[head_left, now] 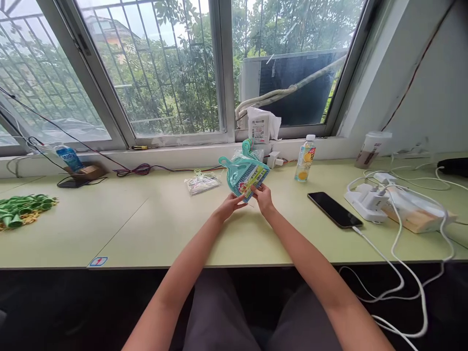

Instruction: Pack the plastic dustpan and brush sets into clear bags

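Note:
Both of my hands hold a small teal dustpan [234, 176] above the table, its looped handle pointing to the upper left. A colourful printed label card [254, 178] lies across its face. My left hand [228, 206] grips the lower left edge with its fingers partly behind. My right hand [263, 199] pinches the lower right side, thumb on the card. Just behind are more teal looped handles [247, 145] and clear plastic wrap, partly hidden. Left of the dustpan lies a clear packet of thin whitish pieces [203, 183].
On the right are a drink bottle [305, 158], a phone [334, 209], a power strip [369, 201] with trailing cables and a lidded cup [373, 149]. Green pieces [25, 209] are heaped at far left. A tissue pack [260, 126] stands by the window.

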Demonstrator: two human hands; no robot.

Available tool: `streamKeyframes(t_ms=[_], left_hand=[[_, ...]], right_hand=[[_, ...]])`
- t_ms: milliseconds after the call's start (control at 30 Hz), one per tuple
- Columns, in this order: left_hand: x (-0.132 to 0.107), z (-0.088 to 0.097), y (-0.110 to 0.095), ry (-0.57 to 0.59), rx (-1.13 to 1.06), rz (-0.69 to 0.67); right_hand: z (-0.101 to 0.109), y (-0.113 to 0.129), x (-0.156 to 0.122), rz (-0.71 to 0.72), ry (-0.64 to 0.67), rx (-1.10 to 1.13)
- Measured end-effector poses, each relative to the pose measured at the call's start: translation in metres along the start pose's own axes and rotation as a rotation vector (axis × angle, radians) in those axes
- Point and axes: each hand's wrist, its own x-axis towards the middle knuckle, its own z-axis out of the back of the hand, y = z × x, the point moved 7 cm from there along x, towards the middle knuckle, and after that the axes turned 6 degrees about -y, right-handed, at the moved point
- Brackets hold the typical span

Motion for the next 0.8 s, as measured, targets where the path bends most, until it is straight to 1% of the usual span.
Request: streamKeyframes(t_ms=[67, 100, 133, 167, 267, 300, 333, 400, 500, 567, 633, 700, 800], left_hand=[[0.002, 0.007, -0.002, -0.079, -0.002, -0.031], [0.001, 0.008, -0.003, -0.099, -0.006, -0.042], [0.0, 0.007, -0.002, -0.088, -0.004, -0.037], [-0.002, 0.003, -0.001, -0.042, 0.008, -0.014], [-0.013, -0.017, 0.011, 0.186, 0.1, 0.118], [-0.016, -0.022, 0.013, 0.228, 0.124, 0.143], [-0.017, -0.023, 0.013, 0.229, 0.13, 0.137], [-0.013, -0.019, 0.005, 0.134, 0.092, 0.049], [-0.007, -0.004, -0.012, -0.08, 0.04, -0.103], [-0.004, 0.005, -0.016, -0.178, 0.059, -0.132], [-0.003, 0.01, -0.017, -0.216, 0.097, -0.122], [-0.003, 0.011, -0.015, -0.215, 0.145, -0.101], [-0.005, 0.007, -0.011, -0.144, 0.215, -0.058]], right_hand=[[-0.003, -0.001, 0.0, -0.01, 0.021, -0.021], [-0.004, 0.0, -0.001, -0.01, 0.033, -0.03], [-0.005, 0.001, -0.001, -0.005, 0.048, -0.037], [-0.006, 0.002, -0.002, 0.003, 0.063, -0.042], [-0.008, 0.008, -0.003, 0.031, 0.093, -0.039], [-0.008, 0.009, -0.004, 0.037, 0.095, -0.03], [-0.008, 0.009, -0.005, 0.04, 0.091, -0.018], [-0.008, 0.008, -0.006, 0.033, 0.083, -0.001], [-0.011, 0.001, -0.006, 0.002, 0.087, -0.001], [-0.012, -0.003, -0.005, -0.019, 0.088, 0.002], [-0.011, -0.005, -0.003, -0.043, 0.09, 0.005], [-0.009, -0.008, 0.0, -0.078, 0.092, -0.009], [-0.004, -0.011, 0.003, -0.11, 0.073, -0.047]])
